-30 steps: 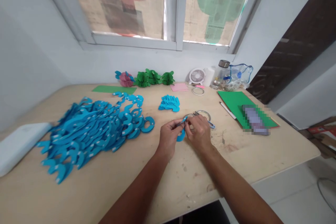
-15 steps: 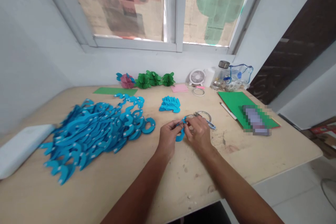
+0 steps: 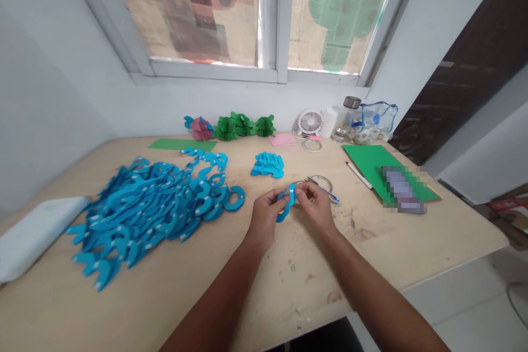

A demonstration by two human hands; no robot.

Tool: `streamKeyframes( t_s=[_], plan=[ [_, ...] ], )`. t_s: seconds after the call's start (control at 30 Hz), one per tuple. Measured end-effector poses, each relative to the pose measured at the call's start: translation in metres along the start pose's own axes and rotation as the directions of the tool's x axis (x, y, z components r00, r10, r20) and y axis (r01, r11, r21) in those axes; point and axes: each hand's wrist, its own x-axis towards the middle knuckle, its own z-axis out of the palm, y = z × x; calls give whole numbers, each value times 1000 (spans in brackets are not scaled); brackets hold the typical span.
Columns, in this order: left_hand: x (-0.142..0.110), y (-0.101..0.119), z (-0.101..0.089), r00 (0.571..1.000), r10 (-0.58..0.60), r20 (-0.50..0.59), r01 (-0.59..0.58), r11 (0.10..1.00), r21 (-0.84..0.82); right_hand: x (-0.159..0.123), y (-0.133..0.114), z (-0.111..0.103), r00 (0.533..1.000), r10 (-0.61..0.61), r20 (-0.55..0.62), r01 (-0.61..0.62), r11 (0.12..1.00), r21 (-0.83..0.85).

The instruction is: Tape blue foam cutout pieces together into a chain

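My left hand [image 3: 265, 215] and my right hand [image 3: 315, 206] meet over the middle of the wooden table [image 3: 256, 286], both pinching one curved blue foam piece [image 3: 286, 202] with a small white patch on it. Just beyond my right hand lie scissors [image 3: 325, 191] and a tape ring [image 3: 322, 180]. A large heap of the same blue curved pieces [image 3: 152, 206] spreads out to the left, and a small stack of blue pieces [image 3: 268, 165] sits farther back.
Green and pink paper flowers [image 3: 233, 125], a small white fan [image 3: 310, 121], a jar [image 3: 345, 116], a clear bag, a tape roll [image 3: 312, 144] and pink notes line the wall. Green card sheets [image 3: 367, 162] and a pen lie right. A white box [image 3: 33, 231] sits far left.
My right hand has opened slightly away from the left, and the blue piece now shows more between the fingertips. The rest of the table is unchanged.
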Motion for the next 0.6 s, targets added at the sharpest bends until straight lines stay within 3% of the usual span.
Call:
streamKeyframes(
  t_s=[0.2,0.6],
  plan=[
    [-1,1,3,998,52,-46,-47,994,94,2,9,4,983,159,89,-177,950,259],
    [-2,2,2,996,78,-34,-73,989,127,2,13,4,986,147,78,-163,944,287]
  ],
)
